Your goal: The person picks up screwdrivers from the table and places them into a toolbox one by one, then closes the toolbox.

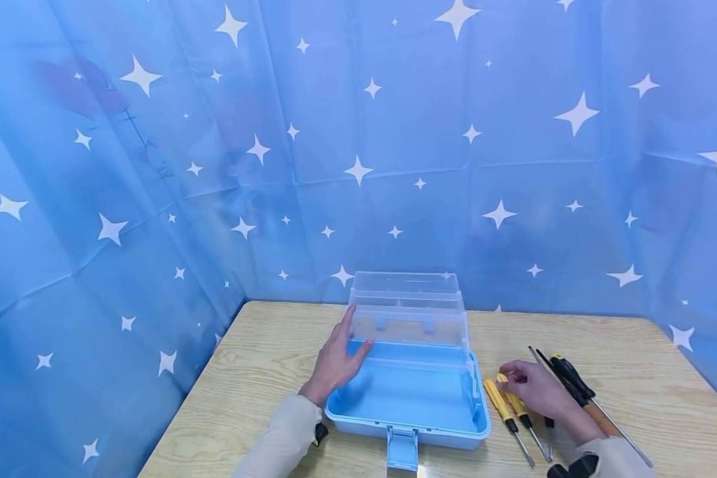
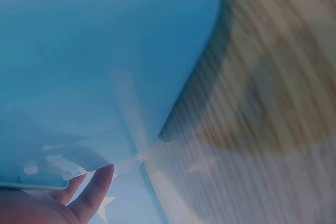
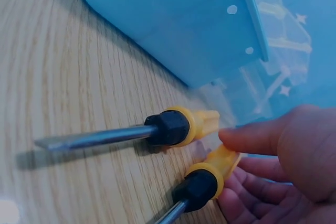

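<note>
A light-blue toolbox (image 1: pixel 406 392) stands on the table with its clear lid (image 1: pixel 407 312) raised at the back. My left hand (image 1: pixel 338 362) is at the box's left rear corner, fingers straight up along the lid, thumb over the interior. My right hand (image 1: pixel 534 388) pinches the yellow handle of a screwdriver (image 3: pixel 202 182) between thumb and fingers, right of the box. Beside it, nearer the box, lies another yellow-handled screwdriver (image 3: pixel 173 127). In the left wrist view, the left fingers (image 2: pixel 97 195) show at the lid's edge.
Right of my right hand lie a black-handled screwdriver (image 1: pixel 573 378) and other long tools, one with a brown handle (image 1: pixel 602 419). The box's front latch (image 1: pixel 402 448) hangs down. A blue star-patterned curtain (image 1: pixel 358 133) stands behind the wooden table (image 1: pixel 275 345).
</note>
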`<state>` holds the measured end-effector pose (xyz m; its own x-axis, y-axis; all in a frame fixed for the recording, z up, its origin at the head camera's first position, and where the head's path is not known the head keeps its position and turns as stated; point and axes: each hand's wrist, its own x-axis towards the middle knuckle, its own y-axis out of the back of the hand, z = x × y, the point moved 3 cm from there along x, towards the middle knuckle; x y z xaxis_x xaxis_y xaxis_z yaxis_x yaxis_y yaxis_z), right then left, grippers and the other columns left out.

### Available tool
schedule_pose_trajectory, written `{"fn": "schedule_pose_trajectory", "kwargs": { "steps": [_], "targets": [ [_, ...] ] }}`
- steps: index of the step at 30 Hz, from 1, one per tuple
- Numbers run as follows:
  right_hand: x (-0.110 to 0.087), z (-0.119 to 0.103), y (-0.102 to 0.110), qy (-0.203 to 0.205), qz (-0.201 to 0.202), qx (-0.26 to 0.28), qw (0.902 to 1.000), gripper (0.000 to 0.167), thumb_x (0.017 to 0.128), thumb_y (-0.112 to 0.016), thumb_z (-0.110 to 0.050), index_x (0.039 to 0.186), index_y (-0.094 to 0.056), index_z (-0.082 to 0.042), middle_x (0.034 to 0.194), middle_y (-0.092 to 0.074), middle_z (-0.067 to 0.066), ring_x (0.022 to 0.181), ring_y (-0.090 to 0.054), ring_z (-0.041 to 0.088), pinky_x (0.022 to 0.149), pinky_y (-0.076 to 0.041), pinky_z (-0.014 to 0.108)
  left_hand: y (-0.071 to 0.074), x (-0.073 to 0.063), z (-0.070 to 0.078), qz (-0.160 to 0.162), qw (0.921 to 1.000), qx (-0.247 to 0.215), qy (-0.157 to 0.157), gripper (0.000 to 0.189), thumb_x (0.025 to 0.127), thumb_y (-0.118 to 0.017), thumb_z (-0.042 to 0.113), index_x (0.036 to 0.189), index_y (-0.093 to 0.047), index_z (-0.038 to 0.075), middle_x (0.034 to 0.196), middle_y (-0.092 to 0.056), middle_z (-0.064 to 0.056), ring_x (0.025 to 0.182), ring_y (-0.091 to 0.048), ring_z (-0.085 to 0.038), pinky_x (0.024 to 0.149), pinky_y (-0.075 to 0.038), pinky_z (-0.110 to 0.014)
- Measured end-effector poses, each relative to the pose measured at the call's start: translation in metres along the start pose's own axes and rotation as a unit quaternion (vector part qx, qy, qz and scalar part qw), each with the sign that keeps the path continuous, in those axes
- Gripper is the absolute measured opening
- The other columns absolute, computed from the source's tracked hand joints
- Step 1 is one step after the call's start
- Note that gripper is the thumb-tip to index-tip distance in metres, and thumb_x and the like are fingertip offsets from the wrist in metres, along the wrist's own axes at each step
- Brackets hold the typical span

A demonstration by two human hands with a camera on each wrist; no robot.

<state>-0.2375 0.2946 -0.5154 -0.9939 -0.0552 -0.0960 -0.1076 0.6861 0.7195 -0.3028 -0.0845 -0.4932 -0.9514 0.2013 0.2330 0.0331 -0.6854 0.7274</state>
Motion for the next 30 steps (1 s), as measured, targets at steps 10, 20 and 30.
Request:
{"fn": "schedule_pose_trajectory", "kwargs": {
  "steps": [10, 20, 30],
  "targets": [
    [-0.002, -0.006, 0.004, -0.02, 0.001, 0.011, 0.9997, 0.04, 0.09, -0.07, -0.015, 0.12, -0.062, 0.01, 0.096, -0.066, 0.008, 0.079, -0.055, 0.017, 0.061, -0.047, 0.029, 0.001, 0.0, 0.0, 0.001, 0.9999, -0.011, -0.001, 0.078, 0.097, -0.056, 0.051, 0.159, -0.01, 0.038, 0.156, -0.038, -0.01, 0.127, -0.056, -0.033, 0.104, -0.045, -0.059],
    [-0.004, -0.005, 0.005, -0.042, -0.001, 0.004, 0.9991, 0.033, 0.095, -0.061, -0.014, 0.121, -0.064, 0.007, 0.098, -0.065, 0.008, 0.076, -0.053, 0.018, 0.059, -0.046, 0.03, 0.001, -0.001, 0.003, 0.001, 0.9996, -0.024, -0.011, 0.077, 0.098, -0.057, 0.047, 0.159, -0.012, 0.035, 0.154, -0.04, -0.012, 0.125, -0.057, -0.033, 0.103, -0.045, -0.059],
    [-0.006, -0.008, 0.015, -0.001, 0.005, -0.001, 1.0, 0.034, 0.098, -0.057, -0.013, 0.125, -0.062, 0.008, 0.109, -0.068, 0.014, 0.095, -0.062, 0.027, 0.067, -0.05, 0.034, 0.002, -0.001, 0.004, -0.001, 0.9994, -0.033, -0.009, 0.077, 0.097, -0.058, 0.045, 0.159, -0.013, 0.033, 0.153, -0.04, -0.015, 0.125, -0.056, -0.034, 0.103, -0.045, -0.059]
  ]
}}
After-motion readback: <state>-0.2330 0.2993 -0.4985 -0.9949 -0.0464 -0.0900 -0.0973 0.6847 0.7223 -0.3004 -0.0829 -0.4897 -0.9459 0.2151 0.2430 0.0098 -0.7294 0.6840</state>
